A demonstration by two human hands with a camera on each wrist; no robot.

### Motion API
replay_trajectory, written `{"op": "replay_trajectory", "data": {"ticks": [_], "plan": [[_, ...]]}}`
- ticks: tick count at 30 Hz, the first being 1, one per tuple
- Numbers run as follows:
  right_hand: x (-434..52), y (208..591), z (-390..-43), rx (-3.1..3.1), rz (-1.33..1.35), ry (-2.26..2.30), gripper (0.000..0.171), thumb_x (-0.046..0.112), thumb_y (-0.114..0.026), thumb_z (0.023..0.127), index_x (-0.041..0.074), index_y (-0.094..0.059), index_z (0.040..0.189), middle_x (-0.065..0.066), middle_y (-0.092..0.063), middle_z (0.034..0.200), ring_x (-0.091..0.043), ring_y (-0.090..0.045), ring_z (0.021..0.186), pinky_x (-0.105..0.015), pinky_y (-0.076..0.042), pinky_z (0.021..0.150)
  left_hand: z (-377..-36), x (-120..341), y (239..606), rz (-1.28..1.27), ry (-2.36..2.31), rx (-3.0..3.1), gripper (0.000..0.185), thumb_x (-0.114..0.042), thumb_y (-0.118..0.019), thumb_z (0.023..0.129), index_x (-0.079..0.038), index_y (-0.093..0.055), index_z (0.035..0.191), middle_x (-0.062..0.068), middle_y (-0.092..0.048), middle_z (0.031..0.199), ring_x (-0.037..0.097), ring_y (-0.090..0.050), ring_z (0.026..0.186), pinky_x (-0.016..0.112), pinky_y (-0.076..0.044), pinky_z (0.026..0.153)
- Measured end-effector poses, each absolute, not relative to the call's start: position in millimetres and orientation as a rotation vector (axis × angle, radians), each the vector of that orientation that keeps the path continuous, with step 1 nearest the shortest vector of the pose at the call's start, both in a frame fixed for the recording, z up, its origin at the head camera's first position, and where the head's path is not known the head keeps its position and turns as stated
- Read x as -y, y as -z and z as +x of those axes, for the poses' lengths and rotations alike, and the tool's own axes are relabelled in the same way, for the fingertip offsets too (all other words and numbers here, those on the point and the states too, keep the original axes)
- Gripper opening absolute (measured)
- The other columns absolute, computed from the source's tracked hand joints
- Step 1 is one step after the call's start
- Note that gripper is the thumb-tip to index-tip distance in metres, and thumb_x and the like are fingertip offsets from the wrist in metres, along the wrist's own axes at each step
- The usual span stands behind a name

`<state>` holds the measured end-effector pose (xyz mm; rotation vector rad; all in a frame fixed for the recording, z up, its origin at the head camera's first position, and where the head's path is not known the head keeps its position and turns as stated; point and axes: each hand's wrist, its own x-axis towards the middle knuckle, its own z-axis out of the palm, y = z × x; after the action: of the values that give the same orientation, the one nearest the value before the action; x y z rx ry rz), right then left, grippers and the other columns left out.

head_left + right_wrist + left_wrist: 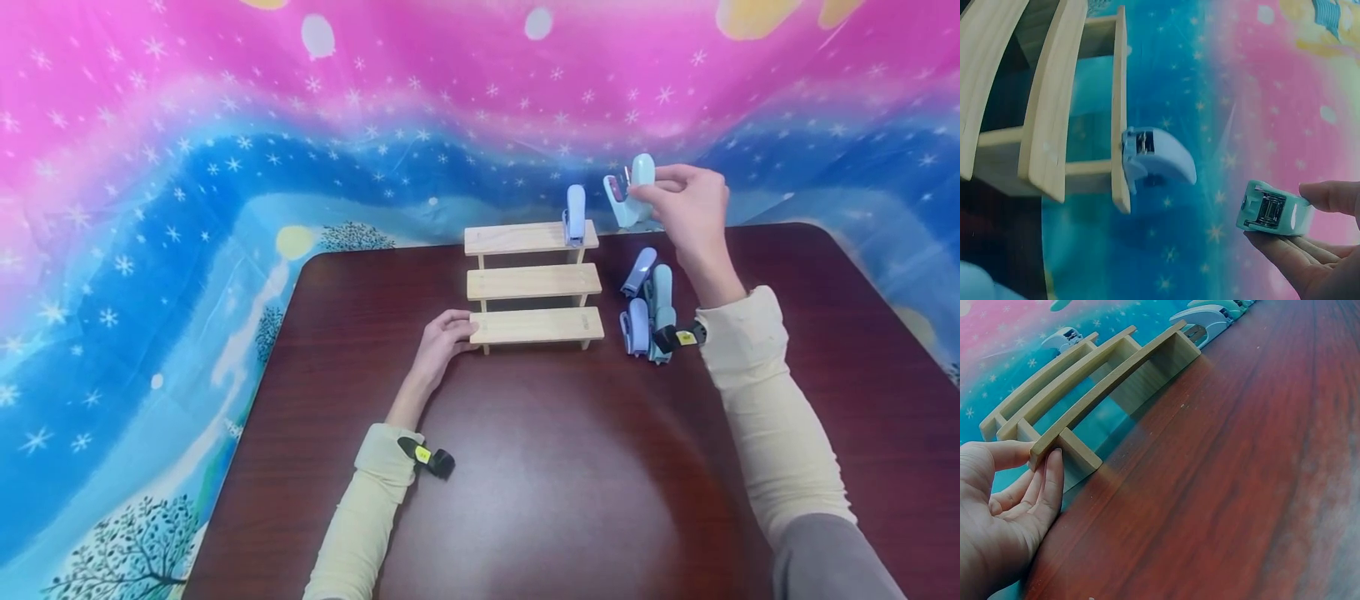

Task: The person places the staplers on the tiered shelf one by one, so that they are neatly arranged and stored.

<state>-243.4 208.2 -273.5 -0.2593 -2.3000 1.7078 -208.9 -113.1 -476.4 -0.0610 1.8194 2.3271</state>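
My left hand [442, 342] pinches the left end of the lowest step of a three-tier wooden stand [534, 327]. In the left wrist view its thumb lies on top and the fingertips [1054, 464] come up from below. High at the right, my right hand [696, 208] holds a mint-green stapler [642, 185] between thumb and fingers, above the table's back edge. The stapler's two arms spread apart in a V. On the right end of the top step stands a light blue stapler [576, 208], left of the held one.
Right of the stand, several blue and mint staplers [637, 325] lie bunched together, close to my right wrist. The stand rests on a dark reddish-brown table [540, 467]. A pink and blue patterned cloth [420, 92] hangs behind the table.
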Motion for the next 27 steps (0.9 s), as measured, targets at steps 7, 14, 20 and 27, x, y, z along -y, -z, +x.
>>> {"op": "replay_trajectory", "data": {"ticks": [7, 14, 20, 27], "plan": [[-188, 271, -246, 2.399, -0.224, -1.601, 0.047, 0.03, -0.079, 0.079, 0.01, -0.067, 0.12, -0.007, -0.07, 0.109, -0.01, -0.067, 0.089, -0.019, -0.054, 0.07, -208, 113, 476, -0.059, -2.321, -1.81, 0.03, -0.003, -0.066, 0.087, 0.005, -0.056, 0.114, 0.01, -0.065, 0.094, 0.019, -0.064, 0.08, 0.036, -0.057, 0.078], [-169, 272, -251, 2.471, -0.205, -1.561, 0.048, 0.033, -0.078, 0.08, 0.011, -0.066, 0.121, -0.007, -0.069, 0.111, -0.013, -0.065, 0.096, -0.023, -0.054, 0.071, -209, 113, 478, -0.06, -2.319, -1.811, 0.032, -0.003, -0.066, 0.087, 0.007, -0.055, 0.115, 0.01, -0.065, 0.094, 0.018, -0.064, 0.08, 0.036, -0.057, 0.078], [-153, 274, -256, 2.5, -0.176, -1.519, 0.047, 0.033, -0.078, 0.08, 0.01, -0.067, 0.119, -0.008, -0.069, 0.11, -0.013, -0.066, 0.098, -0.023, -0.054, 0.072, -209, 113, 478, -0.061, -2.334, -1.811, 0.029, -0.002, -0.066, 0.086, 0.005, -0.057, 0.112, 0.01, -0.065, 0.093, 0.019, -0.064, 0.081, 0.036, -0.057, 0.076], [-138, 281, -265, 2.531, -0.124, -1.419, 0.044, 0.032, -0.077, 0.081, 0.007, -0.069, 0.116, -0.009, -0.07, 0.107, -0.016, -0.067, 0.096, -0.025, -0.055, 0.075, -209, 113, 477, -0.053, -2.335, -1.816, 0.029, -0.003, -0.066, 0.085, 0.003, -0.058, 0.111, 0.011, -0.066, 0.094, 0.019, -0.064, 0.081, 0.036, -0.057, 0.076]]}}
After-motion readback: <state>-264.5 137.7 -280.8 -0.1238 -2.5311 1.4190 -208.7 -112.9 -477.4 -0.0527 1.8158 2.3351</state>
